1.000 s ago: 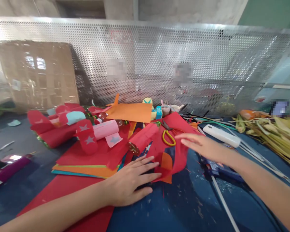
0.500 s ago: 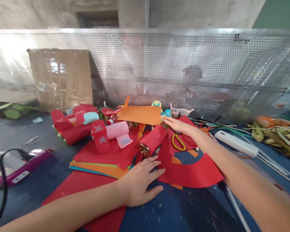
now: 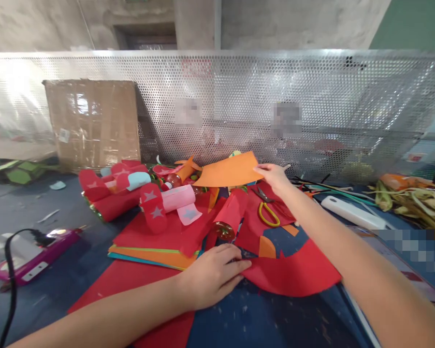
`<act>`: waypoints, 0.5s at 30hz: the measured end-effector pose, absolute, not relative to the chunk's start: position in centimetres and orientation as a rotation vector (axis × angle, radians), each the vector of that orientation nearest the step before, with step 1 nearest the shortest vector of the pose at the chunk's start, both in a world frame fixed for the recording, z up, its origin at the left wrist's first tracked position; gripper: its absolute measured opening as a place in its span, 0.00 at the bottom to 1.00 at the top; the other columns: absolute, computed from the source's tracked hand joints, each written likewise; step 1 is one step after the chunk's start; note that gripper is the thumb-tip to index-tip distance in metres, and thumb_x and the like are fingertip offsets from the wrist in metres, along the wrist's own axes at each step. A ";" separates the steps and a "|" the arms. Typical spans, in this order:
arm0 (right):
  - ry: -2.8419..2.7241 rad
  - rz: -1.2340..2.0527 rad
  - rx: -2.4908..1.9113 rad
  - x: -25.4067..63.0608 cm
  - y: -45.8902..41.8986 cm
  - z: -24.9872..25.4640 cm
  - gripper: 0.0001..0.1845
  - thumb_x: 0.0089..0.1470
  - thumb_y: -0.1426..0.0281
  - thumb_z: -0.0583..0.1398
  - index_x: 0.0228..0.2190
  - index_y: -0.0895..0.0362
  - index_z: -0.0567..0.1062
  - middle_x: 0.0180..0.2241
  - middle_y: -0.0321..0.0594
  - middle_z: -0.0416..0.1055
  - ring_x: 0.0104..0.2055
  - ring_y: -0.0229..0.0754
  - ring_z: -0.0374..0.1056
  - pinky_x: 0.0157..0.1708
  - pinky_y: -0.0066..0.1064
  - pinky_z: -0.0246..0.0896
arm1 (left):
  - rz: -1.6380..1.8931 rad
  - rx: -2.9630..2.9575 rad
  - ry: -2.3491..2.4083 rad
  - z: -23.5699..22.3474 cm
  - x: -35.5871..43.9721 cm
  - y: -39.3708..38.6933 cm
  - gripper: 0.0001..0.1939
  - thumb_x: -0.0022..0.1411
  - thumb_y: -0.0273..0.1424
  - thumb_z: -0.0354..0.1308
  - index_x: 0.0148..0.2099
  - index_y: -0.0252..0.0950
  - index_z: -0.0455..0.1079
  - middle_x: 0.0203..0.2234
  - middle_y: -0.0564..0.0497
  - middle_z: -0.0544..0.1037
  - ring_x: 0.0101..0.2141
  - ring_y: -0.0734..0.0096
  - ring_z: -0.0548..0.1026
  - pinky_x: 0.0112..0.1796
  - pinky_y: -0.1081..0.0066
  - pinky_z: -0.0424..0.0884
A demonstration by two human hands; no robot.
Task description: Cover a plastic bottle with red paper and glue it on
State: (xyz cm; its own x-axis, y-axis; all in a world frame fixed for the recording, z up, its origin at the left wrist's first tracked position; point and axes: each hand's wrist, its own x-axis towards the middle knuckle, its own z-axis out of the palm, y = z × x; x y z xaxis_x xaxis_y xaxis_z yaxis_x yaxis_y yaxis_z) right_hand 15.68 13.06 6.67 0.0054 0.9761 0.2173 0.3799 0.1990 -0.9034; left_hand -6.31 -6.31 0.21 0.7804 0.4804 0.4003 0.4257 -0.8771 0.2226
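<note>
My right hand point(image 3: 274, 178) pinches the right edge of a sheet of orange paper point(image 3: 228, 170), raised above the pile of craft pieces. Lower down, my left hand point(image 3: 217, 274) has its fingers closed on the left end of a curved red paper strip point(image 3: 293, 270). Just beyond the left hand lies a bottle wrapped in red paper point(image 3: 231, 212), its clear base facing me. Yellow-handled scissors point(image 3: 268, 215) rest on red paper below my right wrist. A small orange paper scrap point(image 3: 267, 247) sits between the strip and the scissors.
Stacked coloured paper point(image 3: 148, 253) lies left of centre, with pink and red star-covered rolls point(image 3: 154, 208) on it. A purple power strip point(image 3: 39, 258) with a black cord is at left. Cardboard point(image 3: 94, 125) leans on the perforated metal screen point(image 3: 235, 106). A white-handled tool point(image 3: 353, 212) lies right.
My right hand has lifted the orange paper's right end and tilted it. My left hand's spread fingers have closed on the red strip's end.
</note>
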 end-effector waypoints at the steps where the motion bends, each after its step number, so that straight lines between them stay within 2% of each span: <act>1: -1.497 0.809 -1.338 16.7 12.4 7.1 0.18 0.60 0.65 0.59 0.50 0.58 0.69 0.50 0.45 0.69 0.46 0.46 0.70 0.43 0.44 0.69 | 0.697 2.855 0.730 0.3 -6.4 -6.3 0.15 0.68 0.28 0.45 0.52 0.35 0.69 0.41 0.43 0.74 0.43 0.64 0.74 0.46 0.67 0.73; 5: -1.400 0.900 -1.385 21.1 8.0 7.9 0.22 0.53 0.73 0.58 0.51 0.53 0.68 0.45 0.41 0.75 0.43 0.43 0.74 0.40 0.35 0.71 | 0.818 2.882 0.720 0.5 -6.9 -6.3 0.16 0.66 0.23 0.44 0.50 0.36 0.69 0.40 0.44 0.75 0.40 0.67 0.75 0.42 0.71 0.74; 7: -1.406 0.971 -1.433 23.0 5.2 7.8 0.19 0.50 0.75 0.57 0.46 0.55 0.72 0.45 0.44 0.76 0.43 0.44 0.75 0.39 0.33 0.71 | 0.944 2.881 0.702 1.0 -7.1 -6.4 0.16 0.66 0.22 0.43 0.50 0.36 0.68 0.40 0.44 0.75 0.40 0.68 0.76 0.41 0.73 0.74; 11: -1.447 1.047 -1.557 25.8 0.1 6.9 0.17 0.48 0.72 0.56 0.40 0.57 0.77 0.51 0.47 0.73 0.45 0.47 0.73 0.35 0.34 0.72 | 1.213 2.822 0.753 3.3 -7.2 -6.3 0.21 0.63 0.18 0.45 0.54 0.39 0.67 0.41 0.46 0.75 0.42 0.71 0.76 0.42 0.74 0.74; 15: -1.714 1.154 -1.657 26.7 -3.3 6.2 0.17 0.50 0.63 0.59 0.39 0.57 0.80 0.48 0.44 0.76 0.49 0.49 0.71 0.43 0.36 0.68 | 1.565 2.679 0.984 7.3 -6.4 -4.3 0.16 0.63 0.21 0.50 0.48 0.38 0.73 0.36 0.49 0.77 0.36 0.72 0.75 0.38 0.73 0.73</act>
State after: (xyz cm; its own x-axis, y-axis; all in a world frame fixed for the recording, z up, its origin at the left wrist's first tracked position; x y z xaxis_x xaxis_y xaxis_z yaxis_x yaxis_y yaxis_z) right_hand 26.70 -3.27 6.22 -0.1446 0.9677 -0.2067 0.5553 -0.0935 -0.8264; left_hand -6.42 -4.30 7.27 0.3571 0.4418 0.8230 0.5508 -0.8112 0.1964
